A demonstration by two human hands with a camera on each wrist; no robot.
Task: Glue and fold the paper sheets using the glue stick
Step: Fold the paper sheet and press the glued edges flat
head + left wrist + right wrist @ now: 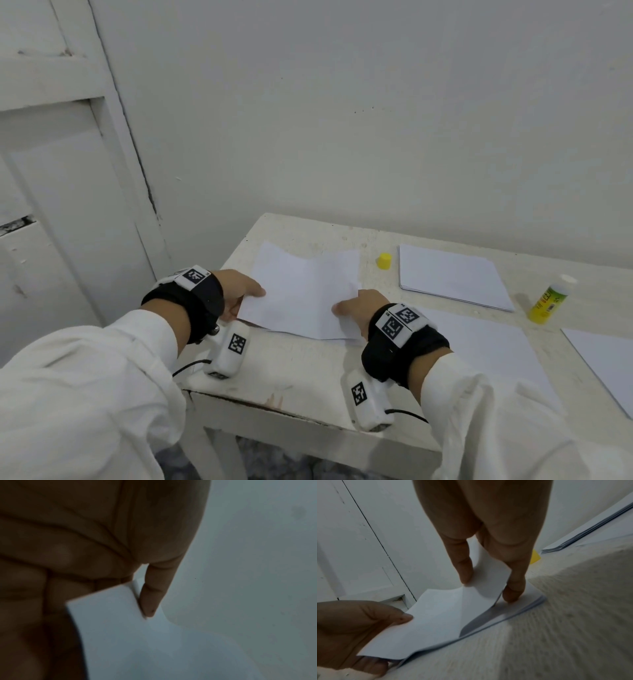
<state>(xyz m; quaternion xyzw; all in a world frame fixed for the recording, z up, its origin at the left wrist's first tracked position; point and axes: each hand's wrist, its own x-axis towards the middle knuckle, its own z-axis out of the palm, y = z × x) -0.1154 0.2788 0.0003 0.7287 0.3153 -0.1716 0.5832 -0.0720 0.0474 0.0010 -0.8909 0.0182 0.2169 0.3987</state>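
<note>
A white paper sheet [305, 291] with a centre crease lies on the left part of the white table [291, 373]; its near edge is lifted. My left hand [250, 298] pinches its near left corner, thumb on top and fingers beneath. My right hand [346, 308] pinches the near right corner, which curls up between thumb and forefinger [513, 588]. The right wrist view shows the sheet [436, 615] raised over more paper, with my left hand [368, 626] at its other corner. The yellow glue stick [548, 301] stands uncapped at the right. Its yellow cap [384, 261] sits apart, behind the sheet.
A stack of white sheets [452, 277] lies at the back right of the table. Another sheet [486, 346] lies flat under my right forearm and one more [609, 363] at the right edge. A wall stands behind the table and a white door [68, 205] to the left.
</note>
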